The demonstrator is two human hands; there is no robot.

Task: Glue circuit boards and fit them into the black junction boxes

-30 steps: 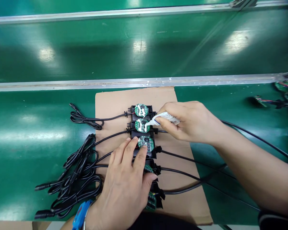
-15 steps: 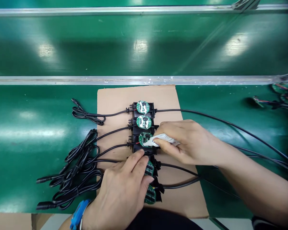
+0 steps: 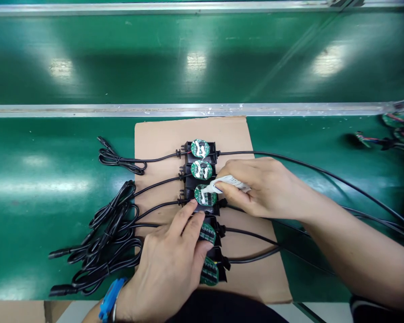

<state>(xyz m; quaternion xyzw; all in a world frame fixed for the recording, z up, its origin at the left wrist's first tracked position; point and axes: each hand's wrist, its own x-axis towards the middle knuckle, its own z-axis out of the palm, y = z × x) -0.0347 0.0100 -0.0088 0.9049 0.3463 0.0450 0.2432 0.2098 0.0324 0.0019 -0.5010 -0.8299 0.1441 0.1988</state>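
Observation:
A row of black housings with round green circuit boards lies on a brown cardboard sheet [image 3: 161, 139]. My right hand [image 3: 262, 186] is closed on a small white tube [image 3: 227, 183], and the tube's tip touches the third board [image 3: 205, 195]. My left hand [image 3: 170, 264] rests flat on the nearer housings, its fingertips pressing the near edge of the third housing [image 3: 202, 207]. The two farthest boards [image 3: 199, 148] [image 3: 201, 170] carry white blobs. A fourth board [image 3: 208, 233] and a fifth board [image 3: 209, 271] peek out beside my left hand.
Black cables [image 3: 104, 242] bundle in coils to the left of the cardboard, and others [image 3: 323, 179] run off to the right. A metal rail [image 3: 121, 110] crosses behind on the green belt [image 3: 54, 179]. More wired green parts [image 3: 395, 134] lie at the far right.
My right hand moved the tube from the second board to the third. My left hand slid nearer to me, off the third board, which is now uncovered.

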